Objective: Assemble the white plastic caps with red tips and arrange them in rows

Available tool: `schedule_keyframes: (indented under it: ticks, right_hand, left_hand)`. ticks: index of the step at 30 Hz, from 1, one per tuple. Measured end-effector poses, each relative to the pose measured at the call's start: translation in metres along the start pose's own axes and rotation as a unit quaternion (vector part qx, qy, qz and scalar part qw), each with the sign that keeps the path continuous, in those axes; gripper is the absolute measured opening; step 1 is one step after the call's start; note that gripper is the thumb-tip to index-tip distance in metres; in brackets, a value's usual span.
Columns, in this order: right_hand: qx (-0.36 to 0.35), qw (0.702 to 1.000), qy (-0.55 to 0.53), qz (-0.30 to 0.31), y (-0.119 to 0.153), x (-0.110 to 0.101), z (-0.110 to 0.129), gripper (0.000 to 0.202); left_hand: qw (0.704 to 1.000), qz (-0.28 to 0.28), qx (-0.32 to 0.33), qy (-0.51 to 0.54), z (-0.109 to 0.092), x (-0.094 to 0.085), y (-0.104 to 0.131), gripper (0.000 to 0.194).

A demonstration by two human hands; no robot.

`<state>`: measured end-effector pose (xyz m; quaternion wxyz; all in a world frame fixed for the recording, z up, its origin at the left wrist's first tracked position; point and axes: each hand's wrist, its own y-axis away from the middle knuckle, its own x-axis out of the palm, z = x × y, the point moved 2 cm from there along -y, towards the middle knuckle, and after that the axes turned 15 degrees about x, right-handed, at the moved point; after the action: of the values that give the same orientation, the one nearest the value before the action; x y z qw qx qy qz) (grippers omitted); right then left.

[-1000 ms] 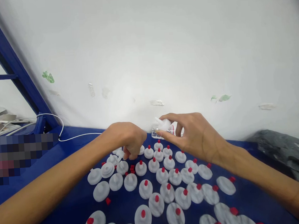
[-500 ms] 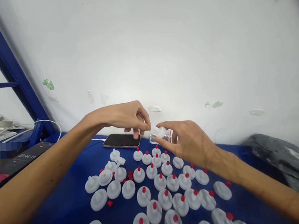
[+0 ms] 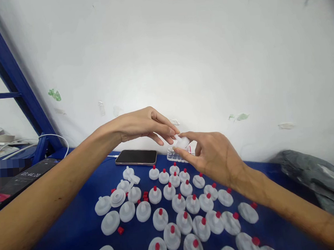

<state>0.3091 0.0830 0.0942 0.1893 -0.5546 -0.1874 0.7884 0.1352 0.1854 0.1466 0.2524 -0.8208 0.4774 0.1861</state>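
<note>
My right hand (image 3: 214, 156) pinches a white plastic nozzle cap (image 3: 182, 142) by its round base between thumb and fingers, above the table's far side. My left hand (image 3: 150, 126) meets it from the left, thumb and index fingertips closed at its narrow spout while the other fingers stay loose. Those fingertips hide the tip of the spout. Below lie rows of similar white caps with red tips, such as this red-tipped cap (image 3: 172, 236). Several caps on the left, including this bare cap (image 3: 127, 211), have no red tip. Loose red tips (image 3: 145, 196) lie among them.
A phone (image 3: 136, 157) with a white cable lies near the wall, beside a clear ridged plastic piece (image 3: 171, 155). Another device with a lit time display (image 3: 31, 174) is at left, near a blue metal frame (image 3: 7, 55). Dark grey plastic sheeting (image 3: 302, 173) lies at right.
My left hand has moved right and slightly up, bringing its fingertips to the spout. The cap in my right hand has tilted, with its spout now pointing up and left.
</note>
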Motion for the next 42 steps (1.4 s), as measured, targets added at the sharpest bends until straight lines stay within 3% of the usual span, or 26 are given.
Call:
schedule_keyframes:
  ticks: [7, 14, 17, 21, 25, 27, 29, 35, 42]
  right_hand:
    - [-0.003, 0.999, -0.016, -0.036, 0.000, 0.000, -0.002, 0.026]
    - [0.009, 0.999, -0.005, 0.031, -0.001, 0.004, -0.002, 0.047]
    - [0.021, 0.998, -0.016, 0.054, -0.004, 0.003, -0.004, 0.054]
    - [0.028, 0.998, -0.038, 0.043, -0.005, -0.001, -0.005, 0.048]
    - [0.024, 0.998, -0.054, 0.033, -0.003, -0.003, -0.003, 0.029]
    - [0.017, 0.998, -0.054, 0.039, -0.002, -0.002, -0.002, 0.025]
    - [0.012, 0.998, -0.053, 0.040, -0.001, -0.001, -0.001, 0.025]
    - [0.011, 0.998, -0.049, 0.039, -0.002, 0.001, -0.002, 0.025]
    - [-0.005, 0.998, -0.052, 0.039, 0.000, -0.001, -0.002, 0.017]
  left_hand:
    - [1.000, -0.007, 0.020, 0.002, -0.002, 0.002, 0.000, 0.014]
    - [0.995, 0.026, 0.003, -0.091, -0.007, 0.004, 0.002, 0.013]
    - [0.986, 0.060, -0.042, -0.147, -0.009, 0.001, 0.007, 0.010]
    - [0.962, 0.126, -0.123, -0.211, -0.008, -0.002, 0.014, 0.009]
    - [0.923, 0.241, -0.193, -0.228, 0.003, 0.006, 0.016, 0.009]
    - [0.902, 0.299, -0.214, -0.226, 0.011, 0.013, 0.015, 0.002]
    - [0.885, 0.335, -0.229, -0.228, 0.018, 0.019, 0.013, 0.008]
    - [0.861, 0.382, -0.245, -0.229, 0.032, 0.028, 0.010, 0.018]
    - [0.851, 0.377, -0.250, -0.268, 0.043, 0.030, 0.011, 0.025]
